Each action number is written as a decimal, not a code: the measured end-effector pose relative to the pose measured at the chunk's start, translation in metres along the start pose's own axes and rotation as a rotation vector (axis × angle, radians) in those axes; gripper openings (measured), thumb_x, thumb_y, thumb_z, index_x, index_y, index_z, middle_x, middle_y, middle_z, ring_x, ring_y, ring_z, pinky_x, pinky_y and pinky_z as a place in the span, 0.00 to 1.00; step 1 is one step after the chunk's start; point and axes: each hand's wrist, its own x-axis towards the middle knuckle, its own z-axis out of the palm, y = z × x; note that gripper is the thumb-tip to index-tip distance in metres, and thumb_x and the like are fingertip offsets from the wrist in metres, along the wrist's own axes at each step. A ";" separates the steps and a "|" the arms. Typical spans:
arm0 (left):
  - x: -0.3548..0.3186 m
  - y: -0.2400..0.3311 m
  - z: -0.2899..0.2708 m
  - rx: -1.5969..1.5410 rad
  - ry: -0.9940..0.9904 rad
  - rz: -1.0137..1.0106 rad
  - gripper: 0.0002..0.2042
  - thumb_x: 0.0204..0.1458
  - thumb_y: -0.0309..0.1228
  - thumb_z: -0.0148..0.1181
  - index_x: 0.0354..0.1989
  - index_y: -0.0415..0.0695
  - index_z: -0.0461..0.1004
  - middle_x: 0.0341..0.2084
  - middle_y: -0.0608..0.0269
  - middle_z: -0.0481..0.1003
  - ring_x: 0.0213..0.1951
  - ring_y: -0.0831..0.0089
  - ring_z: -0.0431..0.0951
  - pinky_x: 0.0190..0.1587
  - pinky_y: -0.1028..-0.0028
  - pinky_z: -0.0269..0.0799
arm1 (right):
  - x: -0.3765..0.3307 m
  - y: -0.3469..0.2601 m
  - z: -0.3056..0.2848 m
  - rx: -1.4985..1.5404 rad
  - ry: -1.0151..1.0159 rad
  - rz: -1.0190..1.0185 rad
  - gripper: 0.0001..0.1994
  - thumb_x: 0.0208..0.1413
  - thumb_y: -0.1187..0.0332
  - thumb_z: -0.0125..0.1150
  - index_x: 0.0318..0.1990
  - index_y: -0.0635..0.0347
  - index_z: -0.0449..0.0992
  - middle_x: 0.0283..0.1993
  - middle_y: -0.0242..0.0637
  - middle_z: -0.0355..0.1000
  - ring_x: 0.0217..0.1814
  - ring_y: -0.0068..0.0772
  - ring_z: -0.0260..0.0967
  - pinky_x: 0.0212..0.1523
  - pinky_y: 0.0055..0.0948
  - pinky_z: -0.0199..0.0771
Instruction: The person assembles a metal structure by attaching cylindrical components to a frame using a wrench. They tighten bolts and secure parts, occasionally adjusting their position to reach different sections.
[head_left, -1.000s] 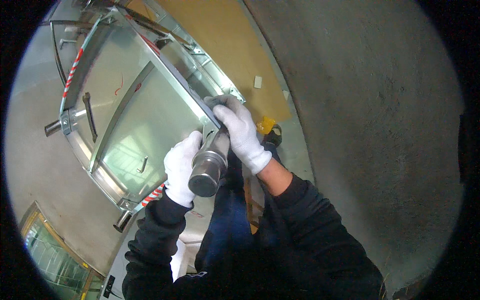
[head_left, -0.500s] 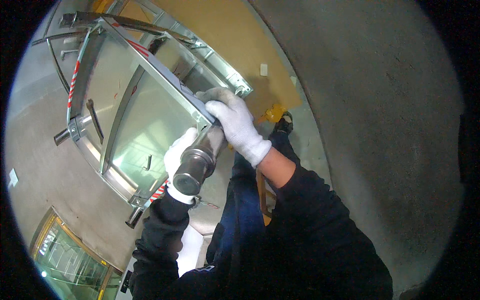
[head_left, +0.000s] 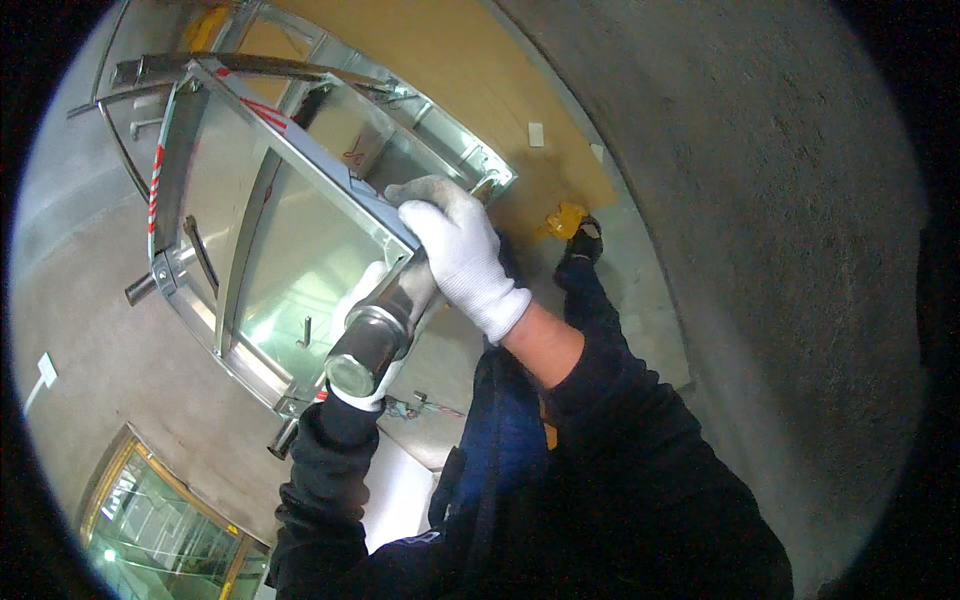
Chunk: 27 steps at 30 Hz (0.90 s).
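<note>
Both my hands wear white knit gloves. My right hand (head_left: 450,240) is closed over the edge of a galvanized metal frame (head_left: 325,180), beside the near end of a thick, shiny metal pipe (head_left: 385,320). The pipe sticks out past the frame's corner toward me. My left hand (head_left: 362,388) is under and behind that pipe, wrapped against it, with most of its fingers hidden. Sheet metal panels (head_left: 300,260) fill the frame, and red-and-white striped tape marks its edges. A dark wrench (head_left: 200,255) lies across the panel, and a small L-shaped piece (head_left: 306,331) shows lower down.
A concrete wall (head_left: 780,200) rises on the right. Tan sheeting (head_left: 450,80) covers the floor ahead, with an orange crumpled item (head_left: 567,221) near my shoe (head_left: 583,242). A yellow-framed glass panel (head_left: 170,520) stands at lower left, and a white board (head_left: 395,495) is beside my left forearm.
The frame and surroundings sit slightly lower and farther right in view. The pipe's near end has shifted slightly left and up. Both hands keep their places on frame and pipe.
</note>
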 end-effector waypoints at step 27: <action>-0.006 0.040 0.021 0.084 -0.011 0.131 0.33 0.41 0.26 0.73 0.56 0.37 0.63 0.47 0.53 0.69 0.49 0.64 0.73 0.51 0.68 0.71 | -0.044 -0.021 -0.073 0.071 -0.142 0.239 0.16 0.59 0.63 0.55 0.48 0.65 0.72 0.36 0.35 0.73 0.36 0.23 0.70 0.41 0.24 0.71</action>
